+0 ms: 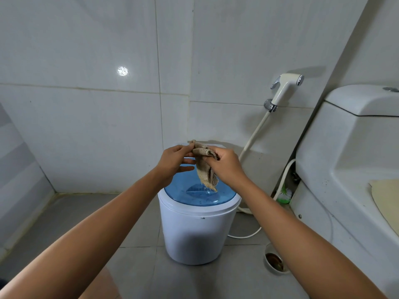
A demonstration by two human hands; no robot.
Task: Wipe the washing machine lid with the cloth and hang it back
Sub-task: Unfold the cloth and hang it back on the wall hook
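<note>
Head view, the only one: both hands up over the washing machine lid (199,196), the blue see-through dome on the small white tub (194,234) on the floor. The cloth (205,167), tan and coarse-woven, sits bunched between the hands, above the lid's far half, not touching it as far as I can tell. Right hand (226,167) is closed round the cloth's top w/ thumb and fingers clamped on the wad; the tail hangs down past the palm toward the lid. Left hand (174,160) is half spread, thumb and forefinger nipping the cloth's upper corner, other fingers loose and pointing right. Looks like they're folding or gathering it into a pad, prob. to get a flat face for wiping, hence held high and clear of the lid, both hands sharing it. Wipe itself not begun, I'd judge.

Right of the lid: bidet sprayer (285,88) clipped on the tiled wall, hose running down behind the tub; toilet (345,158) further right. No hook for hanging the cloth in sight.
</note>
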